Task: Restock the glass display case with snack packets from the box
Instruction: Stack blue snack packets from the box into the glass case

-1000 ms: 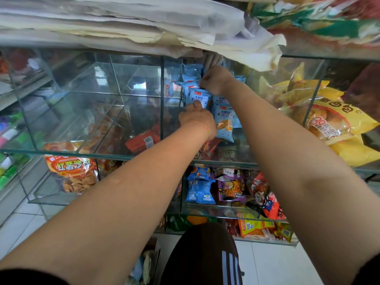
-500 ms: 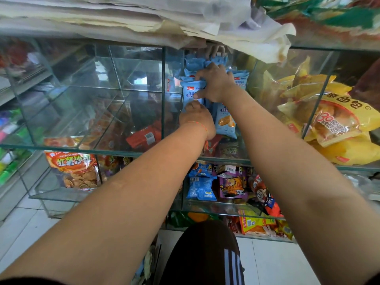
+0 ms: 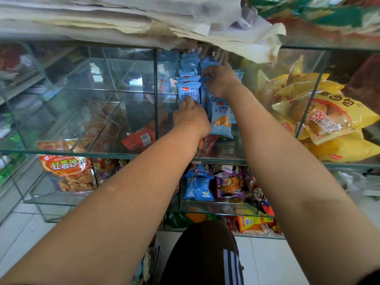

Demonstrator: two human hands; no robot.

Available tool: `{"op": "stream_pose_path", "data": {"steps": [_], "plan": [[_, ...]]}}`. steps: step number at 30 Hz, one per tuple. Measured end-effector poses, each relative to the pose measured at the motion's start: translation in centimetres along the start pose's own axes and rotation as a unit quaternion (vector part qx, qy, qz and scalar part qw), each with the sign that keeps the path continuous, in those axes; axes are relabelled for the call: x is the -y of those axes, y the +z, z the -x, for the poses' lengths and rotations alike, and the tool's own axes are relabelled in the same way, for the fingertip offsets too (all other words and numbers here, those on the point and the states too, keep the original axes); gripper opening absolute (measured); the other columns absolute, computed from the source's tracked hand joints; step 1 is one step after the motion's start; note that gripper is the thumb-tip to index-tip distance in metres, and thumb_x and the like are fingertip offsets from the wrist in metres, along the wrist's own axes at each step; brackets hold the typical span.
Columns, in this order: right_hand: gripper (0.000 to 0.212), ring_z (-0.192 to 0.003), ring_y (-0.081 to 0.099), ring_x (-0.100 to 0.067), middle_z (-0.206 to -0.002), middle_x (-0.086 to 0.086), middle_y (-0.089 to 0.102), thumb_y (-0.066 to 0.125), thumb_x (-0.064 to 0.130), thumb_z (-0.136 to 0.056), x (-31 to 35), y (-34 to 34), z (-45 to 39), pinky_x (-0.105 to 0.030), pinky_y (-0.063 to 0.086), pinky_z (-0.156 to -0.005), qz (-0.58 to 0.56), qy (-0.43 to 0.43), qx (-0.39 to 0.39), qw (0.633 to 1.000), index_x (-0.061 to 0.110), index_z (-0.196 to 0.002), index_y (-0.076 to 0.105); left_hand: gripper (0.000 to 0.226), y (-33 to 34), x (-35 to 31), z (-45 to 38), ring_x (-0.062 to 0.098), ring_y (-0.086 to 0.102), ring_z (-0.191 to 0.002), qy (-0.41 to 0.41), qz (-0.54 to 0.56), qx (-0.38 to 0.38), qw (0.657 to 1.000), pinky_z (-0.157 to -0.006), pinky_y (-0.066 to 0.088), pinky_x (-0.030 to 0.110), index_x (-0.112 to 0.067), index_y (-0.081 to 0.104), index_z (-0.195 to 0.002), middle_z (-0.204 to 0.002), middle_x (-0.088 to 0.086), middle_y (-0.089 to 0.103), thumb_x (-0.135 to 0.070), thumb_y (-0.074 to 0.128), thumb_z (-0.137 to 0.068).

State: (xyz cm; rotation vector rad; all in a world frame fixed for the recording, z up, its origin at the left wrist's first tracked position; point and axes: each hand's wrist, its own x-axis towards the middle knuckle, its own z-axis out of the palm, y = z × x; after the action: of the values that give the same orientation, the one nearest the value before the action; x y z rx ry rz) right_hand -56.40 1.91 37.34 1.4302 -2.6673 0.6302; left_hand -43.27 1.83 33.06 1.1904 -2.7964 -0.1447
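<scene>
Head view looks into a glass display case (image 3: 131,155) split into compartments by glass dividers. Both bare arms reach into the middle compartment of the upper shelf, where light blue snack packets (image 3: 188,79) stand in rows, one behind another. The left hand (image 3: 191,118), with a thin coloured string round its wrist, has its fingertips on the lower edge of the front blue packet (image 3: 188,91) in the left row; whether the fingers pinch it or only touch it cannot be told. The right hand (image 3: 221,81) is higher and further in, its fingers curled over the tops of the packets in the right row, gripping them. Just below that hand another blue packet (image 3: 223,118) stands tilted at the front. Yellow bread bags (image 3: 329,120) fill the compartment to the right. On the shelf below lie an orange bag of chips (image 3: 65,171), small blue packs (image 3: 198,186) and a purple pack (image 3: 230,186). Crumpled paper (image 3: 236,27) hangs over the case top
</scene>
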Motion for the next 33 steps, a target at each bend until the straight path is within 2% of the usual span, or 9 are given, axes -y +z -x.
{"op": "stream_pose_path", "data": {"steps": [6,12,15,18,20,23,26,30,33], "plan": [[0.039,-0.129,0.036,-0.031,-0.129,-0.015,0.054,0.034,0.03,-0.094,0.5,0.1,0.3,-0.04,0.038,-0.104,0.015,0.015,0.016,1.0,0.014,-0.113,0.064,0.066,0.2,0.1,0.0,0.03,0.029,-0.131,-0.004,-0.005,0.008,1.0,-0.099,0.039,0.039,-0.006,0.032,-0.144,-0.142,0.013,0.026,-0.029,0.058,-0.087],[0.04,-0.13,0.038,-0.031,-0.129,-0.02,0.054,0.03,0.024,-0.099,0.4,-1.2,1.0,-0.035,0.038,-0.099,0.01,0.048,-0.002,0.999,0.004,-0.121,0.058,0.069,0.3,0.1,0.0,0.031,0.028,-0.132,-0.003,0.005,0.002,1.0,-0.101,0.038,0.041,-0.007,0.032,-0.145,-0.144,0.012,0.025,-0.027,0.062,-0.086],[0.035,-0.099,0.055,-0.022,-0.118,-0.011,0.056,0.034,0.016,-0.098,-0.2,-3.7,1.2,-0.028,0.041,-0.076,-0.032,0.1,-0.057,0.993,0.005,-0.124,0.053,0.068,0.2,0.1,0.0,0.031,0.029,-0.132,-0.004,0.013,0.006,1.0,-0.102,0.038,0.042,-0.007,0.033,-0.144,-0.145,0.012,0.025,-0.023,0.062,-0.085],[0.036,-0.075,0.057,-0.022,-0.117,-0.012,0.058,0.047,0.02,-0.097,0.0,-5.2,2.0,-0.03,0.048,-0.06,-0.01,0.133,0.07,0.989,0.004,-0.129,0.049,0.064,-0.1,0.1,0.1,0.031,0.029,-0.132,-0.007,0.025,0.007,1.0,-0.102,0.039,0.042,-0.007,0.036,-0.143,-0.145,0.012,0.025,-0.016,0.059,-0.083],[0.049,-0.096,0.062,-0.031,-0.126,-0.016,0.056,0.06,0.024,-0.092,0.1,-4.7,2.9,-0.037,0.054,-0.076,0.041,0.127,0.146,0.98,0.0,-0.132,0.046,0.062,-0.1,0.1,0.2,0.031,0.029,-0.132,-0.006,0.028,0.004,1.0,-0.102,0.038,0.042,-0.007,0.037,-0.142,-0.144,0.012,0.026,-0.015,0.057,-0.084],[0.059,-0.115,0.057,-0.033,-0.133,-0.016,0.052,0.067,0.017,-0.085,-0.2,-2.8,3.6,-0.041,0.051,-0.094,0.004,0.1,0.132,0.986,0.005,-0.138,0.043,0.056,-0.1,0.3,0.3,0.03,0.031,-0.132,-0.003,0.034,0.001,0.999,-0.102,0.038,0.043,-0.008,0.039,-0.139,-0.143,0.011,0.029,-0.015,0.055,-0.086],[0.063,-0.112,0.059,-0.033,-0.128,-0.013,0.056,0.078,0.02,-0.078,0.0,-2.1,3.9,-0.044,0.053,-0.091,-0.068,0.098,0.109,0.987,0.011,-0.132,0.047,0.049,-0.3,0.3,0.5,0.03,0.03,-0.134,0.001,0.039,-0.009,0.999,-0.103,0.037,0.044,-0.008,0.04,-0.138,-0.144,0.012,0.032,-0.019,0.051,-0.092],[0.079,-0.115,0.058,-0.034,-0.13,-0.018,0.053,0.072,0.028,-0.084,0.3,-3.1,4.2,-0.042,0.05,-0.097,-0.037,0.11,0.097,0.988,0.0,-0.144,0.028,0.048,-0.3,0.3,0.5,0.03,0.032,-0.134,0.004,0.045,-0.012,0.999,-0.104,0.037,0.044,-0.007,0.04,-0.139,-0.145,0.013,0.035,-0.019,0.048,-0.093],[0.072,-0.092,0.068,-0.033,-0.101,-0.021,0.064,0.066,0.044,-0.087,1.0,-3.9,5.0,-0.046,0.053,-0.092,0.003,0.18,0.235,0.955,-0.006,-0.134,0.041,0.045,-0.5,0.3,0.6,0.031,0.036,-0.132,0.0,0.061,-0.016,0.998,-0.103,0.038,0.043,-0.006,0.042,-0.137,-0.143,0.014,0.039,-0.019,0.047,-0.095]]}}
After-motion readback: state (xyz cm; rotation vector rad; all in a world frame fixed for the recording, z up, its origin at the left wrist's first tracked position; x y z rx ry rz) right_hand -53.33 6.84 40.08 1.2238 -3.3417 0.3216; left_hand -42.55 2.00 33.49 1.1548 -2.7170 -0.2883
